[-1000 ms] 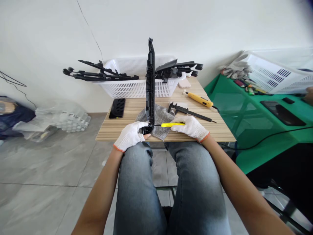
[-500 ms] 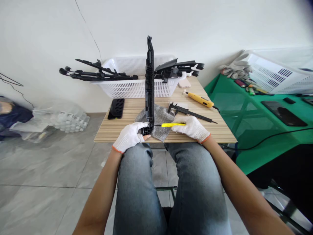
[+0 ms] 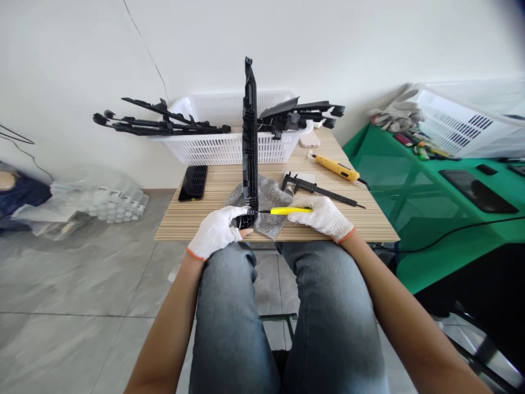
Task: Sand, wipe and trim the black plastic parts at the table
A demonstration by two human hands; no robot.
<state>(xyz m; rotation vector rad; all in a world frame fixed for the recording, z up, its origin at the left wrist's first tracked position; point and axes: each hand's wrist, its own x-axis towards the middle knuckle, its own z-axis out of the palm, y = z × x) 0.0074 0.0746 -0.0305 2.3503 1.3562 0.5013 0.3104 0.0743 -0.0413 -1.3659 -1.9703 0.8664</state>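
Observation:
A long, narrow black plastic trim part points away from me, its near end over a grey cloth on the table. My left hand, in a white knit glove with a bare thumb tip, is closed around that near end. In my gloved right hand is a slim yellow-handled tool with a dark, thin tip, like a craft knife. The tip points left and meets the right edge of the trim part near my left fingers. Whether it cuts in is too small to tell.
Behind stands a white plastic basket with several black trim parts across its rim. A phone lies left on the wooden table; a black caliper and a yellow corded tool lie right. A green-covered table adjoins.
Almost nothing differs. The camera view has shifted slightly, and the trim part's far end leans a little further left. Both hands keep their holds, and the tool tip stays at the same spot.

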